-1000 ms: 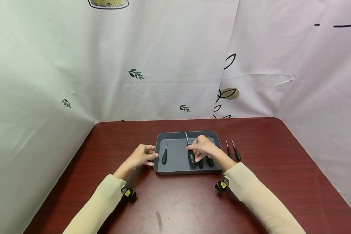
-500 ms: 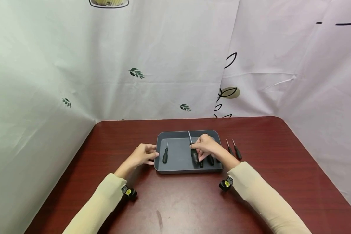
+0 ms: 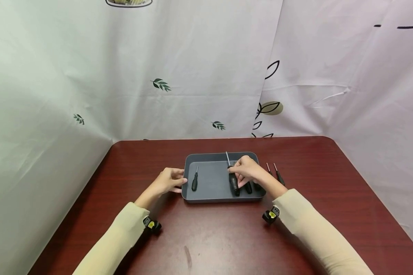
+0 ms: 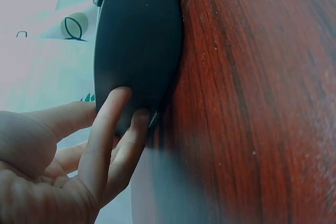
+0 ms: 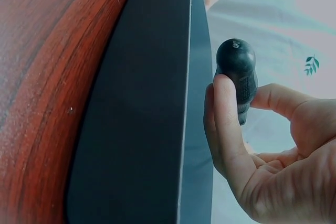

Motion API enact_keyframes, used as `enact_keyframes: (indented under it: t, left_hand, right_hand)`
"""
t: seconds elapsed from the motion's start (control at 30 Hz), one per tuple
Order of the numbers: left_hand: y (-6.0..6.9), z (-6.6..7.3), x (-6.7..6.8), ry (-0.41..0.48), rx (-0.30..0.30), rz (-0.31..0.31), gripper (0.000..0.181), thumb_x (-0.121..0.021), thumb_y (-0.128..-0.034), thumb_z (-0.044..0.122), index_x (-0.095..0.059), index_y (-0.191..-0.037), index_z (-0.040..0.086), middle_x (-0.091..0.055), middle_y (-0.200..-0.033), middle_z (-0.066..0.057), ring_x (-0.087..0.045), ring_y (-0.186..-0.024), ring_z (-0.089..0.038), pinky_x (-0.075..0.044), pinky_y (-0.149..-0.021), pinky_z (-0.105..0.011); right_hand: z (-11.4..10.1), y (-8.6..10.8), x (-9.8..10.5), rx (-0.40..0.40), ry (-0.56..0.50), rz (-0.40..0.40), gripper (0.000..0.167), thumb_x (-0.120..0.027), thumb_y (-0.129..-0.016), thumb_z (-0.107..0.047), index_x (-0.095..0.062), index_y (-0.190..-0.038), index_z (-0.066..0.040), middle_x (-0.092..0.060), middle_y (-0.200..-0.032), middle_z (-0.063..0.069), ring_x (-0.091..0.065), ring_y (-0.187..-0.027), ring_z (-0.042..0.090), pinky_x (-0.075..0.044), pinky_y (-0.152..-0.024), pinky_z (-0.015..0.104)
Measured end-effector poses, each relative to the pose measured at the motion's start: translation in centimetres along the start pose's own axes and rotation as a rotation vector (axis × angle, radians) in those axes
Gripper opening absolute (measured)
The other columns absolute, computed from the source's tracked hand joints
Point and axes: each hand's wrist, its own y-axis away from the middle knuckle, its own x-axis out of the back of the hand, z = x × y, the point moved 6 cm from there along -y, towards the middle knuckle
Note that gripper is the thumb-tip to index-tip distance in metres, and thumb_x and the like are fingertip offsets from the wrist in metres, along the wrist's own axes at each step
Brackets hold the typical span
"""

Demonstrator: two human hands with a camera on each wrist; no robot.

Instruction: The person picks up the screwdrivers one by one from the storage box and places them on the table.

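L hand (image 3: 165, 181): at the tray's L end; fingers loose & relaxed, fingertips touching the wall.
R hand (image 3: 248, 170): pinching a black-handled screwdriver (image 3: 233, 182) by its handle, thumb 1 side, fingers the other.
Held driver pos.: up over the tray, R of ctr.; shaft pointing away from the person, butt end nearest.
Tray (image 3: 210, 201): grey, rect., raised walls, flat on the tbl., long side twd. the person.
Tray, L part: 1 small screwdriver (image 3: 194, 182), lying shaft away, well apart from the rest.
Tray, R part: more black handles (image 3: 248, 188) near the R hand, partly hidden by it; can't count exactly.
R of tray: 2 slim screwdrivers (image 3: 278, 176) side by side on the tbl., partly behind the R forearm.
Sleeves (image 3: 113, 238): pale, long; small black wrist device (image 3: 154, 225) w/ yellow spot on each arm.
Tbl. (image 3: 244, 240): reddish-brown woodgrain, dull smear (image 3: 187, 256) near side.
Backdrop (image 3: 192, 46): white creased cloth w/ leaf prints.
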Motion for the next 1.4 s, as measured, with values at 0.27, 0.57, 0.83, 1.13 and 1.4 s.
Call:
enact_keyframes:
  t: [0.27,0.57,0.83,1.13,1.4]
  left_hand:
    - [0.0,0.1,0.0,0.009,-0.012,-0.009,0.049,-0.064,-0.0959,-0.002,-0.045,-0.137,-0.019,-0.063,-0.114,-0.034,-0.070,-0.092,-0.034,-0.063,-0.068,-0.039]
    - [0.0,0.1,0.1,0.014,-0.010,-0.009,0.050,-0.064,-0.0963,-0.002,-0.044,-0.138,-0.019,-0.062,-0.115,-0.034,-0.070,-0.093,-0.034,-0.063,-0.069,-0.039]
    - [0.1,0.1,0.1,0.011,0.000,-0.001,0.049,-0.064,-0.0961,-0.002,-0.045,-0.138,-0.018,-0.063,-0.116,-0.033,-0.071,-0.092,-0.032,-0.063,-0.068,-0.038]
    - [0.1,-0.1,0.1,0.004,0.017,0.005,0.050,-0.064,-0.0959,-0.002,-0.045,-0.139,-0.017,-0.063,-0.116,-0.032,-0.070,-0.093,-0.032,-0.063,-0.068,-0.038]
    - [0.2,0.0,0.1,0.008,0.018,0.008,0.050,-0.064,-0.0961,-0.002,-0.044,-0.139,-0.017,-0.063,-0.117,-0.032,-0.071,-0.092,-0.032,-0.063,-0.069,-0.038]
  right_hand:
    - [-0.1,0.3,0.6,-0.004,0.006,0.021,0.030,-0.065,-0.095,-0.010,-0.057,-0.069,0.002,-0.054,-0.057,0.009,-0.061,-0.047,0.016,-0.062,-0.055,0.038]
    - [-0.1,0.5,1.5,0.031,-0.008,0.009,0.029,-0.065,-0.096,-0.009,-0.057,-0.071,0.004,-0.054,-0.058,0.008,-0.062,-0.047,0.016,-0.062,-0.055,0.038]
    - [-0.1,1.0,2.3,0.033,-0.006,0.019,0.026,-0.064,-0.096,-0.009,-0.057,-0.075,0.004,-0.054,-0.060,0.007,-0.061,-0.047,0.015,-0.062,-0.054,0.037]
    - [0.4,1.1,2.6,0.002,0.004,0.018,0.029,-0.064,-0.097,-0.009,-0.057,-0.073,0.005,-0.056,-0.056,0.008,-0.062,-0.047,0.014,-0.062,-0.056,0.037]
    - [0.9,1.5,3.2,-0.018,0.001,0.040,0.027,-0.065,-0.096,-0.011,-0.057,-0.075,0.004,-0.056,-0.060,0.008,-0.062,-0.048,0.016,-0.063,-0.057,0.039]
